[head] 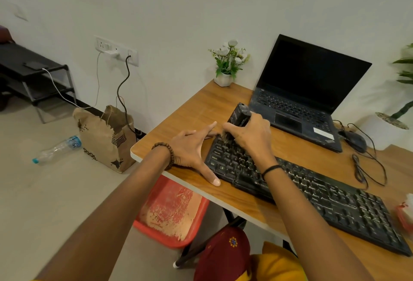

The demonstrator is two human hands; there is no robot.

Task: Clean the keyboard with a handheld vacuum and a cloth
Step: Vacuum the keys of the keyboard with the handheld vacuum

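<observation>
A long black keyboard (pixel 317 200) lies slantwise on the wooden desk (pixel 201 106). My right hand (pixel 250 135) grips a small black handheld vacuum (pixel 240 114), its brush tip pressed onto the keys at the keyboard's far left corner. My left hand (pixel 192 148) rests flat on the desk at the keyboard's left end, fingers spread, thumb along the front edge and index finger touching the back corner. A pinkish cloth-like thing (pixel 405 213) shows at the right edge of the view, beside the keyboard's right end.
An open black laptop (pixel 308 92) stands behind the keyboard, with a wired mouse (pixel 355 141) and its loose cable to the right. A small flower pot (pixel 225 66) sits at the desk's back corner. Under the desk is a red stool (pixel 172 213); a paper bag (pixel 105 137) and bottle (pixel 58 149) lie on the floor.
</observation>
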